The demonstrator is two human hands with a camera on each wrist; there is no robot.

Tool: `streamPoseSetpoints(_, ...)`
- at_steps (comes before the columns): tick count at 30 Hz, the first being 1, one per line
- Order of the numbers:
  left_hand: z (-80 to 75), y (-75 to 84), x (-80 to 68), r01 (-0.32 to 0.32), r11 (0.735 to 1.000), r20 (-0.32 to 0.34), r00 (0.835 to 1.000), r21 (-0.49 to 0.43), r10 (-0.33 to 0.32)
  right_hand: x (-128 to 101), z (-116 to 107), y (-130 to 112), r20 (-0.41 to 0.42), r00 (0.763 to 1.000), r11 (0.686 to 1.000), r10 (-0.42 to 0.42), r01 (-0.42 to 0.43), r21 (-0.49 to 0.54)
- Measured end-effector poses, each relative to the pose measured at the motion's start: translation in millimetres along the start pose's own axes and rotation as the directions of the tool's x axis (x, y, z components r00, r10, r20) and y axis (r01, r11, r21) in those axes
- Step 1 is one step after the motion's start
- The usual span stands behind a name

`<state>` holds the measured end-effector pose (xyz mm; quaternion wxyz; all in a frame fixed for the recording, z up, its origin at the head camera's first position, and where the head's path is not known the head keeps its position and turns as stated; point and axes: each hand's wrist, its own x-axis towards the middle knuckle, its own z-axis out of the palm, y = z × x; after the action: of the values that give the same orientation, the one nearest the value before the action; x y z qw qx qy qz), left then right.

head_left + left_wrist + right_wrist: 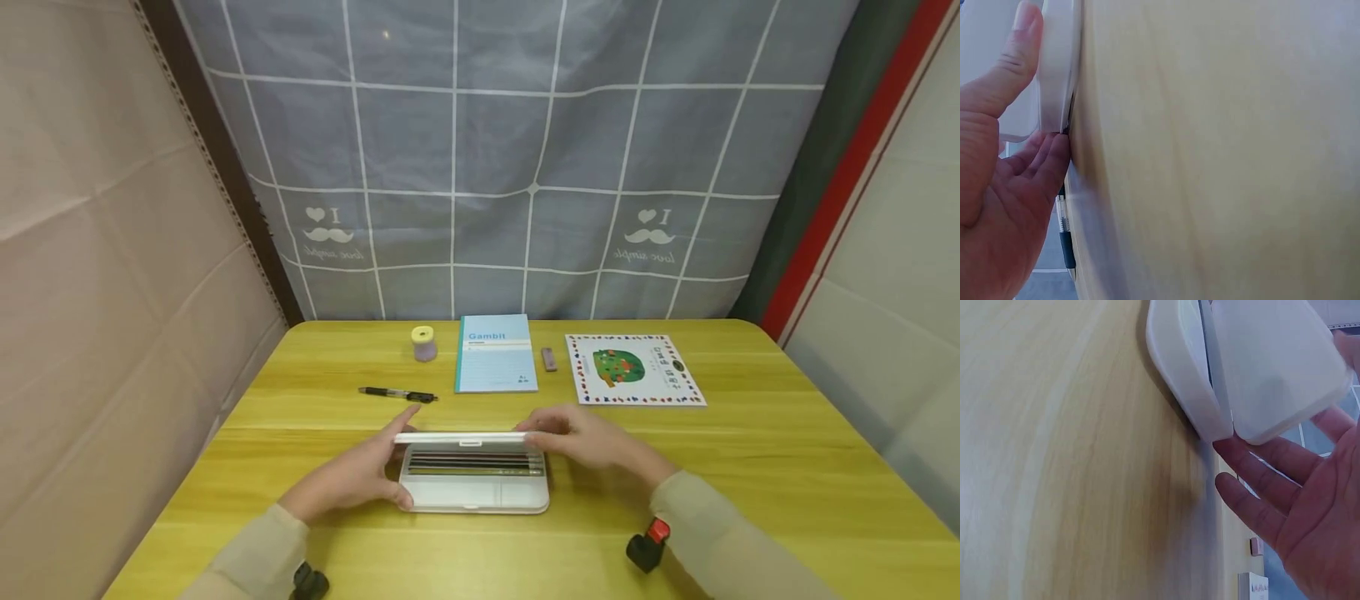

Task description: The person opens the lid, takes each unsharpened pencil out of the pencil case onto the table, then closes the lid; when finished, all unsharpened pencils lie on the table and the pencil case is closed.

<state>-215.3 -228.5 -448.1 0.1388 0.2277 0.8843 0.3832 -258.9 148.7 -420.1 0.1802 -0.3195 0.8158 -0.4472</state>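
1. Working the part-raised lid [435, 437] of the white pencil case [453, 493], which sits on the desk [592, 542] between both hands
2. Left hand [360, 475]: grip clamped on the case's left end, thumb near the front corner, fingers toward the back; I'd hold firm so the base doesn't skid
3. Right hand [581, 433]: grip has the lid's right end between thumb and fingers; best to swing it slowly and evenly, no twisting
4. Mind the fingertips by the rear corner, likely nip point
5. Leave the base flat; tilting could roll the pencils [476, 463]
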Motion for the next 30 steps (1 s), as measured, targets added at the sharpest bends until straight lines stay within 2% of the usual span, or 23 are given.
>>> streamPoseSetpoints(2,0.6,0.7,0.5,-0.010,0.999,-0.003,1.000,-0.047,0.009,2.3,1.1,-0.7,-0.030,0.998,0.993,0.062,-0.059,0.099)
streamPoseSetpoints(4,0.9,1.1,0.6,-0.023,0.998,-0.018,1.000,-0.058,0.022,6.1,4.1,-1.6,-0.089,0.982,0.970,0.168,-0.148,0.191)
streamPoseSetpoints(5,1.1,1.2,0.6,-0.028,0.998,-0.030,0.999,-0.057,0.027,8.4,6.1,-2.2,-0.122,0.967,0.952,0.225,-0.191,0.238)
streamPoseSetpoints(8,1.5,3.2,-0.6,-0.031,0.998,-0.063,0.998,-0.049,0.027,17.0,14.1,-0.9,-0.231,0.899,0.907,0.372,-0.299,0.296)
streamPoseSetpoints(9,1.8,4.6,-1.5,-0.021,0.999,-0.074,0.997,-0.035,0.019,19.7,17.1,0.8,-0.265,0.872,0.895,0.411,-0.330,0.300)
streamPoseSetpoints(11,2.3,8.7,-3.1,0.002,1.000,-0.088,0.996,-0.003,-0.002,24.6,22.1,5.0,-0.300,0.845,0.882,0.443,-0.350,0.317)
streamPoseSetpoints(14,2.4,13.0,-4.3,0.036,0.997,-0.093,0.995,0.069,-0.030,29.7,24.5,10.7,-0.313,0.832,0.874,0.458,-0.358,0.328)
streamPoseSetpoints(17,1.2,11.3,-1.8,0.046,0.990,-0.082,0.996,0.133,-0.036,33.0,21.5,13.1,-0.290,0.830,0.860,0.477,-0.372,0.349)
streamPoseSetpoints(20,-0.5,7.5,0.9,0.061,0.988,-0.072,0.996,0.140,-0.051,37.1,17.4,14.9,-0.255,0.823,0.836,0.508,-0.400,0.377)
streamPoseSetpoints(23,-2.0,7.2,2.0,0.079,0.992,-0.064,0.995,0.100,-0.073,41.4,13.8,16.0,-0.231,0.811,0.814,0.538,-0.428,0.392)
streamPoseSetpoints(26,-3.4,8.7,0.6,0.083,0.991,-0.050,0.996,0.106,-0.078,44.5,11.9,17.5,-0.230,0.796,0.809,0.560,-0.465,0.358)
streamPoseSetpoints(30,-4.7,11.3,-1.6,0.080,0.982,-0.025,0.997,0.172,-0.077,47.4,10.8,18.9,-0.272,0.784,0.828,0.558,-0.511,0.230)
